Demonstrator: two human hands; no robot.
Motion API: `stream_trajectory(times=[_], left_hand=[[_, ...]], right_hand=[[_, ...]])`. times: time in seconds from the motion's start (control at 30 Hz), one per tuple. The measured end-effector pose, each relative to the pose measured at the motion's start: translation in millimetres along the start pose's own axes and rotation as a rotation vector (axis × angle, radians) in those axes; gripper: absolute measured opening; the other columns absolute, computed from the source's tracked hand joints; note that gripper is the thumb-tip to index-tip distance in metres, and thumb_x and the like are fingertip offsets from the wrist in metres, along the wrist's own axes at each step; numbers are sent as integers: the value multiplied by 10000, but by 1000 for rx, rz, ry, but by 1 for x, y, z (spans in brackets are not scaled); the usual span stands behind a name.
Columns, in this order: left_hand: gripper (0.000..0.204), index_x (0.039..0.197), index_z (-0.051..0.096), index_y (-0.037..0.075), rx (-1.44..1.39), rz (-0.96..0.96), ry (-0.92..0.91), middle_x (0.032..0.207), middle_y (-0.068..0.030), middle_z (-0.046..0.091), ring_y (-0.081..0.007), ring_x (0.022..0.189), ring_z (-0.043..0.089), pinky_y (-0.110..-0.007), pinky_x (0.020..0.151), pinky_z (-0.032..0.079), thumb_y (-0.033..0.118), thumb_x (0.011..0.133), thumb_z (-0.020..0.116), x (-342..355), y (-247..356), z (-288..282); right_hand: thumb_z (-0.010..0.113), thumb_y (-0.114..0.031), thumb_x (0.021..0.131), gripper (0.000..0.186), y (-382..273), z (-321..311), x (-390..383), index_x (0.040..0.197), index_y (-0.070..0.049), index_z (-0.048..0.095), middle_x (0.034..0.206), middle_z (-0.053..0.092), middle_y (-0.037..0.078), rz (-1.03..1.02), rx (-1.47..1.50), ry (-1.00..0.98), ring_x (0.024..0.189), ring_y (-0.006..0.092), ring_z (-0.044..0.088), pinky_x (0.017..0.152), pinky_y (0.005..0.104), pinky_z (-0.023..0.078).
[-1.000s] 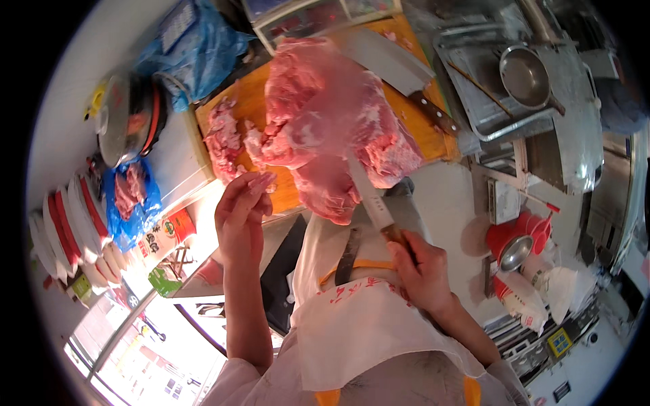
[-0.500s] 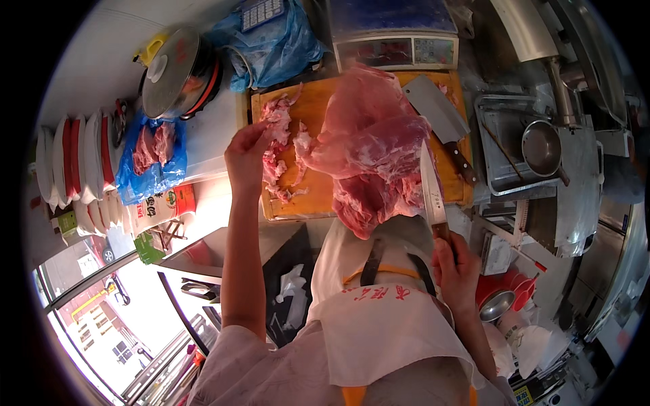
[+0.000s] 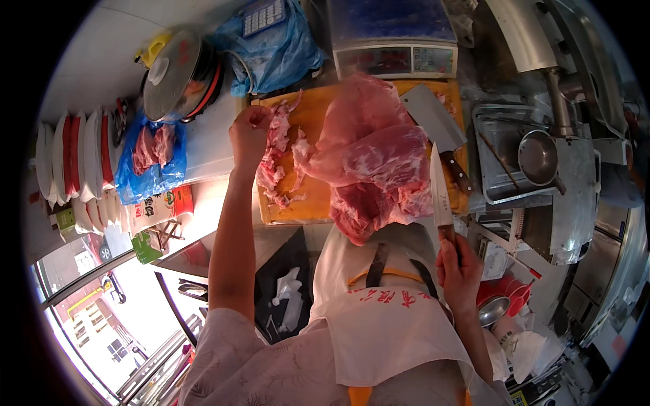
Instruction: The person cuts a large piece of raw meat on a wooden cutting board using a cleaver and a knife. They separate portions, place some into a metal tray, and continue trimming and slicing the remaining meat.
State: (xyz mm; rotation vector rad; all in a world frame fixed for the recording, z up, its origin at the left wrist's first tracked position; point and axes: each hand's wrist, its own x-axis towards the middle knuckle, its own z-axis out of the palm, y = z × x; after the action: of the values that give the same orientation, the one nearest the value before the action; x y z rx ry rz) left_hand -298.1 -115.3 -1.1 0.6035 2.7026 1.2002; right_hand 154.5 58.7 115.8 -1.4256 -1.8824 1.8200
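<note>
My right hand [image 3: 460, 266] grips a boning knife [image 3: 440, 196] by its wooden handle. Its narrow blade points away from me, along the right side of a large piece of raw meat [image 3: 379, 149]. That meat lies on the wooden cutting board [image 3: 308, 203] and hangs slightly over its near edge. Past the board's left edge is my left hand [image 3: 248, 135], its fingers loosely curled, with a gap by the thumb and nothing seen in them. Right beside it lies a strip of meat trimmings [image 3: 276, 139]. A cleaver [image 3: 433, 116] rests on the board, right of the meat.
Behind the board stands a scale [image 3: 396, 57], with a blue plastic bag [image 3: 277, 51] to its left. Farther left are a lidded pot [image 3: 172, 81] and meat pieces [image 3: 154, 145] on blue plastic. On the right, a metal tray [image 3: 501, 169] holds a small saucepan [image 3: 538, 157].
My left hand has drawn back slightly leftward from the trimmings, and its fingers have loosened. The knife has shifted a little right and toward me. The large meat piece stays on the board.
</note>
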Motion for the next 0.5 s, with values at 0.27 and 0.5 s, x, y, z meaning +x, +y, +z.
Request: stream_trajectory(times=[0.27,0.5], left_hand=[[144,1042,821,47,447,296,-2,1043,-158,765,-360,984,715,-459,875,572,95,938,733,14,-18,18],[268,1152,800,60,661,190,-65,1121,-174,746,-407,1147,664,-504,995,542,46,898,717,0,8,4]], right_hand=[[623,-183,1123,214,-6,-10,7,1154,8,713,692,592,-27,4,16,-10,523,11,489,460,227,371],[612,-208,1126,224,6,-33,27,1169,-6,701,738,630,45,-80,-184,79,602,103,587,547,306,457]])
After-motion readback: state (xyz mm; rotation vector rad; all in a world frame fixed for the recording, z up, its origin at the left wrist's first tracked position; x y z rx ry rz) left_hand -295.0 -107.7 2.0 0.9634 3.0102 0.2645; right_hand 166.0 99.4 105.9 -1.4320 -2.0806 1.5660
